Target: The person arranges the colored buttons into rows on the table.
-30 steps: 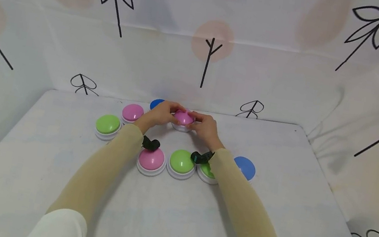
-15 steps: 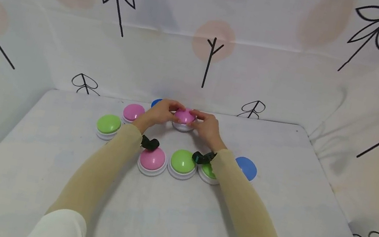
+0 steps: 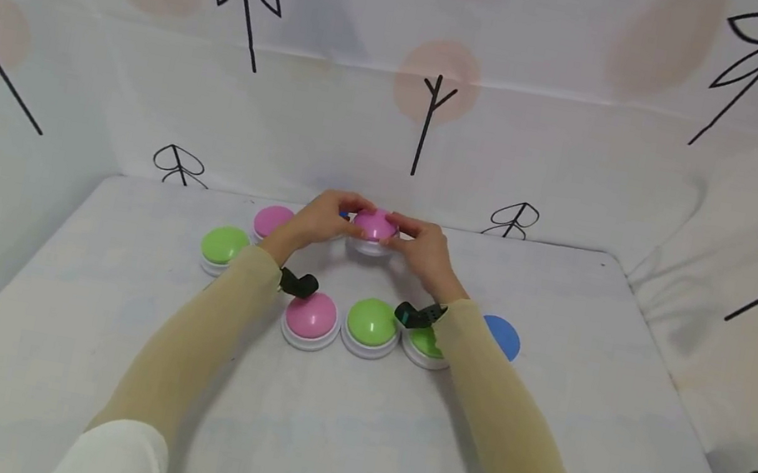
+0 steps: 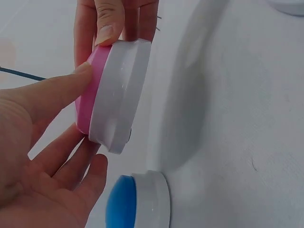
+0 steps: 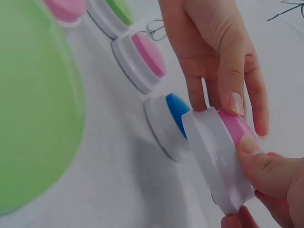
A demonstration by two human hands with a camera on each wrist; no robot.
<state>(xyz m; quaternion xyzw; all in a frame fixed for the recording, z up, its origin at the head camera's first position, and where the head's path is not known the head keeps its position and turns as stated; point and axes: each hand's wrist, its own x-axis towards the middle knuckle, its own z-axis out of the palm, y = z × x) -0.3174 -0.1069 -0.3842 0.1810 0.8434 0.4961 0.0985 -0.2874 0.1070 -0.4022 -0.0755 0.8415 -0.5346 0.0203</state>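
The head view looks forward, down over the tabletop [image 3: 344, 433]; wrist views, tilted and close, share the held pink button [image 4: 113, 92].

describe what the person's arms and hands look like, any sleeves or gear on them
Plain tan sleeves reach down near both wrists, with white sleeves over them higher up. A small black device sits at the left wrist and another black device at the right. The left hand and right hand wear no gloves.

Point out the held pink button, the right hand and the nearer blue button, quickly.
Held pink button [image 3: 375, 227]: head view, on its dome.
Right hand [image 3: 429, 256]: head view, on its back.
Nearer blue button [image 3: 503, 338]: head view, on its dome's visible part.
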